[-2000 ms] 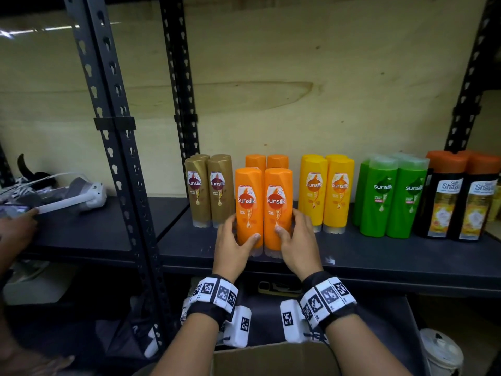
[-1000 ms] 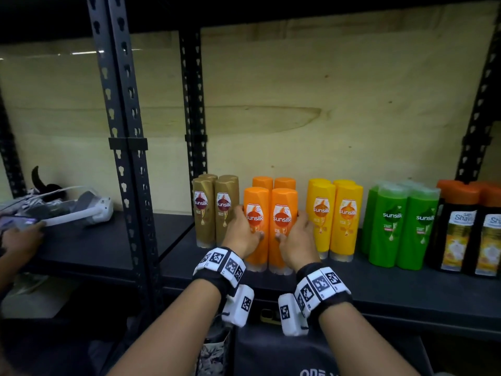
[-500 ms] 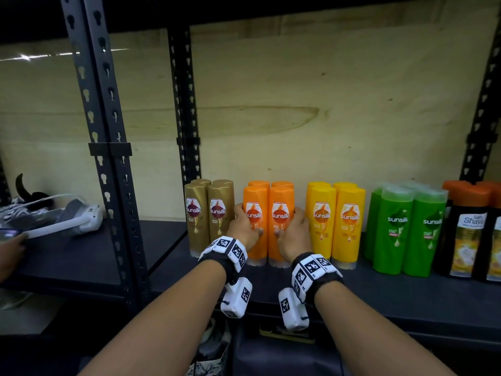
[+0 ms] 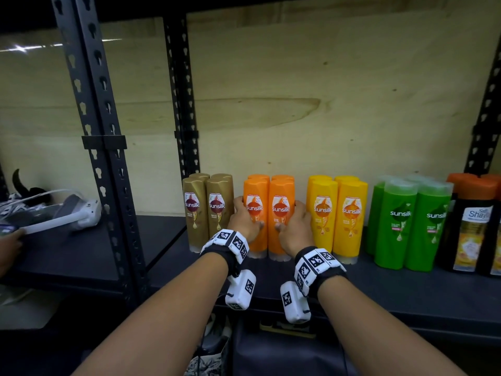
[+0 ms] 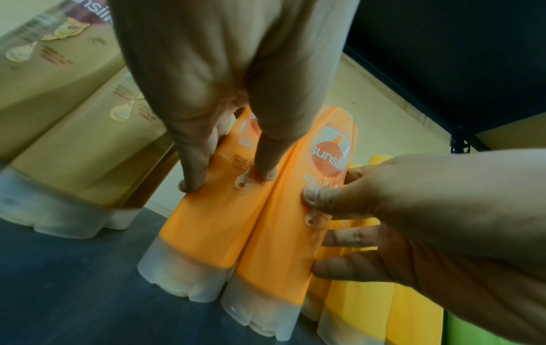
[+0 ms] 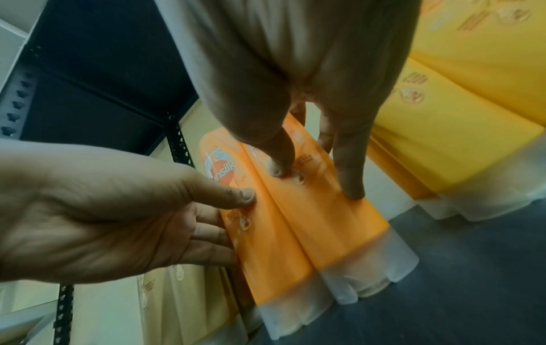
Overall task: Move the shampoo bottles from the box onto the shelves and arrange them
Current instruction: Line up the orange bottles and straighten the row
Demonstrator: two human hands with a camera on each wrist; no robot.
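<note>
Stockroom: steel shelving, shampoo rows

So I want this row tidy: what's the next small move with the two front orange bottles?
Probably let go. The left hand and right hand grip the front orange Sunsilk bottles, which stand upright, tight against the orange pair behind and level with the gold bottles and yellow bottles.

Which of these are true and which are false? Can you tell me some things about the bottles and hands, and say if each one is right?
1. The left hand and right hand each grip one front orange plastic shampoo bottle. True.
2. The orange bottles lie on their sides. False: they stand upright on the dark metal shelf.
3. The gold shampoo bottles stand left of the orange ones. True.
4. The green shampoo bottles touch the orange ones. False: the yellow shampoo bottles stand between them.
</note>
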